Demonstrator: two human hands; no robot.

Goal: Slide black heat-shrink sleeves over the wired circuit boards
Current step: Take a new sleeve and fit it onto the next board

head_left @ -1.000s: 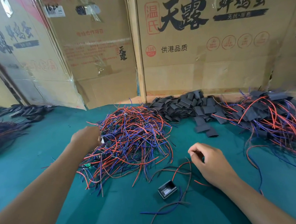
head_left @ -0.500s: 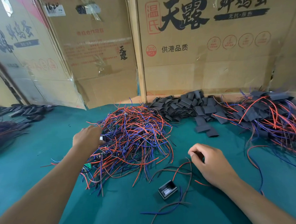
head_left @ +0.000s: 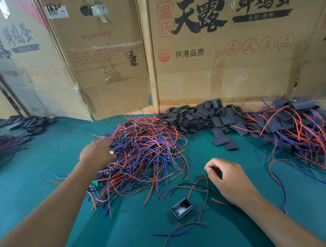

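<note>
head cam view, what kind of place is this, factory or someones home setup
Probably a small, improvised assembly bench for hand piecework, not a formal factory line. A teal table carries a loose heap of red and blue wired boards and a pile of cut black sleeves, walled off by flattened egg cartons.

even, fairly bright soft light, faint shadows under the forearms on the green table (head_left: 44,151), tape glare on the cardboard boxes (head_left: 231,70), wide-angle bending and blur at edges.
</note>
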